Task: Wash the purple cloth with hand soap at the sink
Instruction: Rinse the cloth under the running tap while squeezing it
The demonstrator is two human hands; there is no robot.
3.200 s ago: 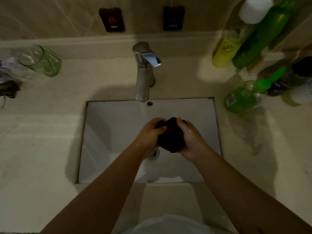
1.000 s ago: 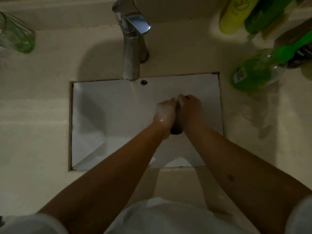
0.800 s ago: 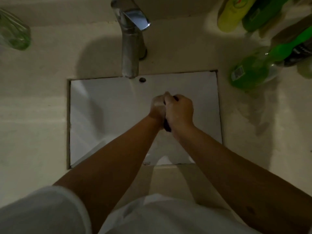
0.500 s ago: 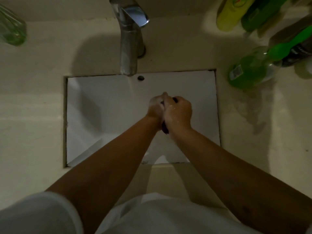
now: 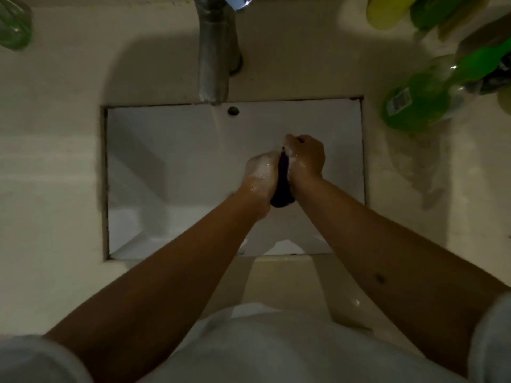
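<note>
The purple cloth (image 5: 282,186) is bunched into a dark wad, pressed between my two hands over the white sink basin (image 5: 177,167). My left hand (image 5: 261,171) grips it from the left and is covered in white soap foam. My right hand (image 5: 305,157) closes on it from the right, with foam on the fingers. Only a narrow strip and the lower end of the cloth show. A green hand soap bottle (image 5: 414,103) lies on the counter to the right of the basin.
A metal faucet (image 5: 214,51) stands behind the basin, with the overflow hole (image 5: 233,110) just below it. Yellow and green bottles (image 5: 387,12) crowd the back right corner. A green glass (image 5: 13,26) sits at the far left on the beige counter (image 5: 49,161).
Both hands have rubbed the cloth against each other; my left hand has slid lower and my right hand higher. More foam covers my left hand, and more of the cloth's lower end shows.
</note>
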